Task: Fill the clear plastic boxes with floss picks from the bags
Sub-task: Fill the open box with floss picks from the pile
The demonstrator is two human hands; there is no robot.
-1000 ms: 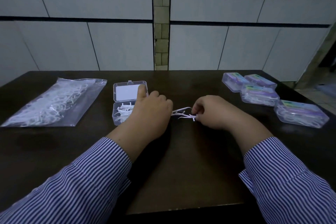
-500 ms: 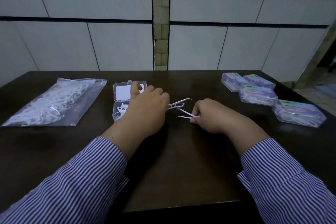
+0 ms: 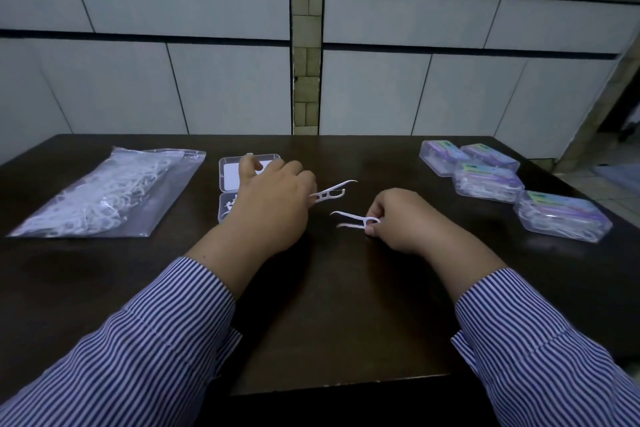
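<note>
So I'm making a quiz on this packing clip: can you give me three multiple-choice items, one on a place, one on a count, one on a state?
1. Where does the bag of floss picks lie?
A. far left of the table
B. far right
C. in a lap

2. How many closed filled boxes sit at the right?
A. two
B. four
C. six

3. What state is the clear box by the left hand in?
A. lid shut
B. lid open
C. upside down

Answers:
1 A, it lies left of the open box.
2 B, four with purple labels.
3 B, its lid lies flat behind the tray.
</note>
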